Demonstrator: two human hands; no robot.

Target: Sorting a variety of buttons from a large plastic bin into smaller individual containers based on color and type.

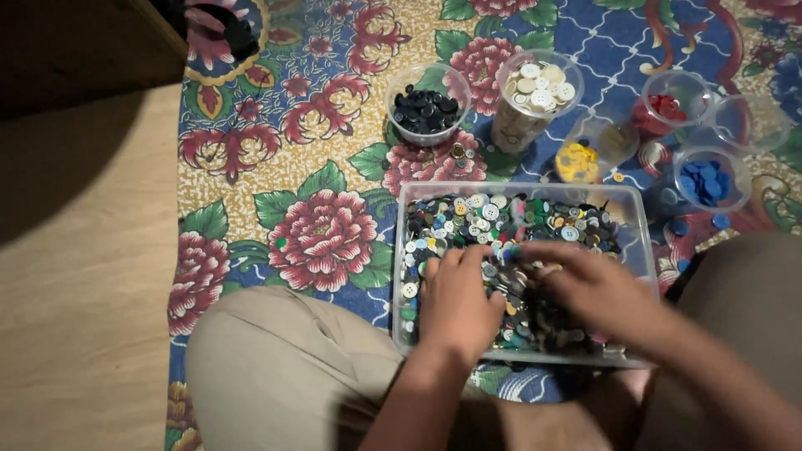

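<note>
Fingers (468, 260) of the left hand (455, 305) lie spread and loose on the heap of mixed plastic buttons (510, 225), gripping nothing I can make out; the right hand (597, 288) is blurred, its fingers curled down into the heap, and I cannot tell whether they pinch a button.

From large to small: a flowered mat in red, blue and gold (309, 167) covers the pale floor (75, 276). On it, between the person's knees, sits the clear rectangular plastic tub (401, 250) holding the buttons. At twelve o'clock from the tub stand a clear cup of black buttons (426, 108) and a clear cup of white buttons (539, 88); toward two o'clock, small clear cups of yellow (578, 159), red (667, 104) and blue buttons (706, 179).

This looks like the rummaging stage of sorting by colour. Picking one button out would call for a fine pinch.
</note>
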